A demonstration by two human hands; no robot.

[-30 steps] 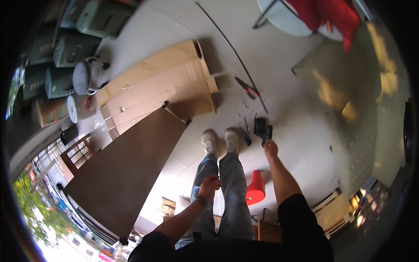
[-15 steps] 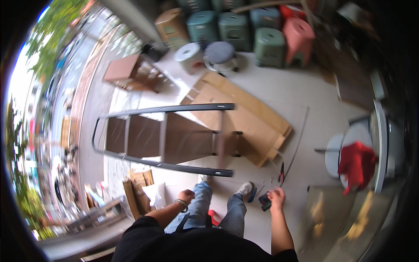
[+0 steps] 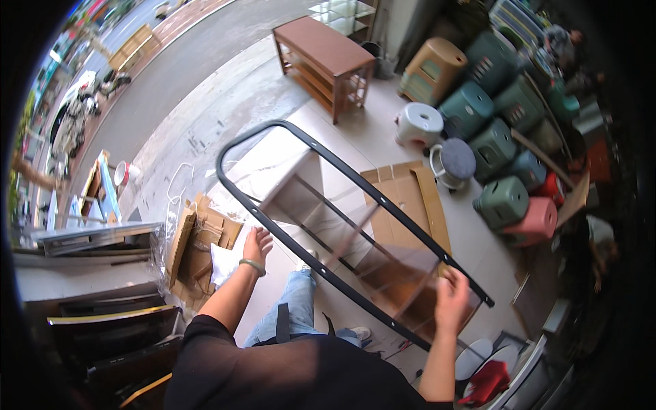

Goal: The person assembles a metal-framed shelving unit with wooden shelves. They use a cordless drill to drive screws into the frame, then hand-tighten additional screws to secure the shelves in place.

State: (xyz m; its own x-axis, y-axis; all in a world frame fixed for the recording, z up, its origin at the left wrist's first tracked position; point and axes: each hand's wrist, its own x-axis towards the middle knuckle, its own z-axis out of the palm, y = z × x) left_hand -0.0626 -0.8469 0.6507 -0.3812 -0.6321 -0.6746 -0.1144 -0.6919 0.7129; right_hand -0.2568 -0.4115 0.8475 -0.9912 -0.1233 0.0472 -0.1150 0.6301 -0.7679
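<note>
A tall rack with a rounded black metal frame (image 3: 342, 280) and brown shelf boards stands in front of me, slanting from upper left to lower right. My left hand (image 3: 256, 247) is beside the frame's near rail, its fingers apart and holding nothing. A bracelet circles that wrist. My right hand (image 3: 452, 295) is over the far rail near its lower right end. Its fingers look bent but are smeared by motion, so whether they grip the rail or anything else is unclear.
Flattened cardboard (image 3: 410, 205) lies behind the rack; more torn cardboard (image 3: 205, 239) is at the left. Plastic stools (image 3: 502, 201) crowd the upper right. A brown wooden table (image 3: 324, 44) stands at the top. A red cloth (image 3: 486, 383) lies at lower right.
My view has turned left, so the rack now slants across it. Both hands have come up beside the rack. The dark tool earlier in my right hand no longer shows.
</note>
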